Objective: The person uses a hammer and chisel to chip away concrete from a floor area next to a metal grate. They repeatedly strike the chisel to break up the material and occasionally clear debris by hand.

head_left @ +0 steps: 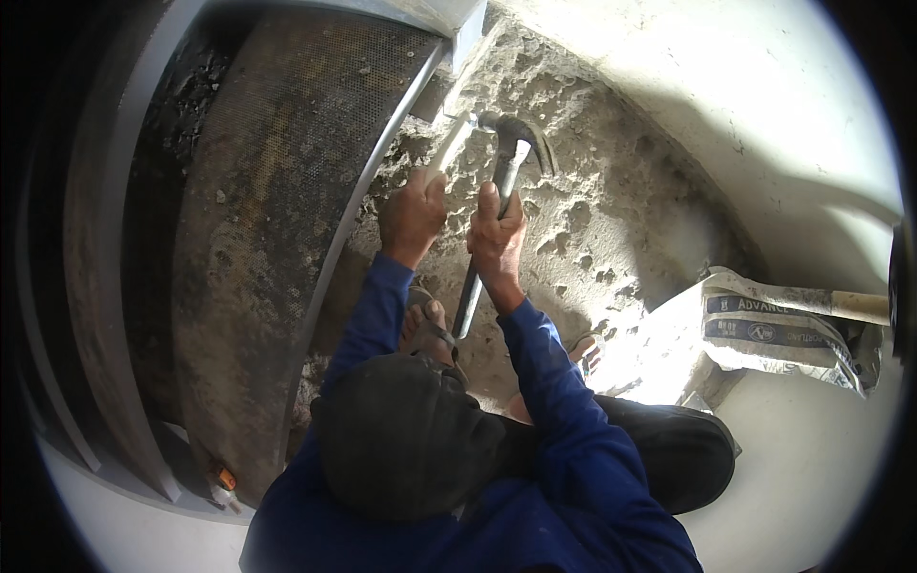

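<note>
My right hand is wrapped round the handle of a claw hammer, thumb along the shaft. The handle's lower end slants down past the wrist, and the dark claw curves off to the right. In my left hand is a pale narrow bar, closed in the fist and pointing up and to the right. The hammer's face lies at the bar's upper end; whether they touch I cannot tell. Glare hides the bar's exact kind. Both hands are above rough, pitted concrete, beside a metal step.
A dirt-covered perforated metal tread with a pale raised edge lies to the left. On the right, a wooden handle rests over a crumpled cement bag. A white wall borders the concrete. A small orange object lies lower left.
</note>
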`<state>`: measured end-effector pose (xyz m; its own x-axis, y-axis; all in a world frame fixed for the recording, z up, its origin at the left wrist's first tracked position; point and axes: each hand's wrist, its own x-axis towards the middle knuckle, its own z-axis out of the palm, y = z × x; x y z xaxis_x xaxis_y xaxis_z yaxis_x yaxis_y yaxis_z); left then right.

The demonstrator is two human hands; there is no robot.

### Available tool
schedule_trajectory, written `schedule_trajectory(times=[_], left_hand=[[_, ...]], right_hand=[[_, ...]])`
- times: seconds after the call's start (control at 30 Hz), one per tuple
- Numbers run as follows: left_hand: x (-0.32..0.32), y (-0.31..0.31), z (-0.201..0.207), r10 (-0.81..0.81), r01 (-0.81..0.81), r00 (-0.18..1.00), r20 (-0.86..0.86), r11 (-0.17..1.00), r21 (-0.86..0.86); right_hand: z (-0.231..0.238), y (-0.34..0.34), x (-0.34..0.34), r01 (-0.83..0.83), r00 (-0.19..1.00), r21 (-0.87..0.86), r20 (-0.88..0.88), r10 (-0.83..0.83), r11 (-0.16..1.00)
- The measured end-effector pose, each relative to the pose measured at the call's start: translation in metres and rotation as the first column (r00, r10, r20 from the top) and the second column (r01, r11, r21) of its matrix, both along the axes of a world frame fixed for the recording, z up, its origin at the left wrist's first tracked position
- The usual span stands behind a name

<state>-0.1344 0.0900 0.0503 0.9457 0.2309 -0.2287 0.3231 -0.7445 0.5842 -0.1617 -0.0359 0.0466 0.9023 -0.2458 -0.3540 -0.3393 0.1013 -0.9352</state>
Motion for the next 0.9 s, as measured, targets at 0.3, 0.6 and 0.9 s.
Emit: schedule_trajectory(times=[0.3,0.6,0.9], left_hand=[[-0.002,-0.002,-0.006,-0.003,0.004,1.0,-0.03,1.0,0.015],[0.001,0.0,-0.012,0.024,-0.017,0.997,0.074,0.996,-0.085],[-0.006,0.001,-0.001,0.003,0.003,0.999,0.051,0.993,-0.119]], right_hand=[[-0.003,-0.008,0.014,-0.084,0.996,-0.21,0.0,0.085,0.974],[0.0,-0.003,0.013,-0.152,0.987,-0.27,0.009,0.16,0.951],[-0.021,-0.016,0.003,-0.07,0.995,-0.102,-0.071,0.063,0.992]])
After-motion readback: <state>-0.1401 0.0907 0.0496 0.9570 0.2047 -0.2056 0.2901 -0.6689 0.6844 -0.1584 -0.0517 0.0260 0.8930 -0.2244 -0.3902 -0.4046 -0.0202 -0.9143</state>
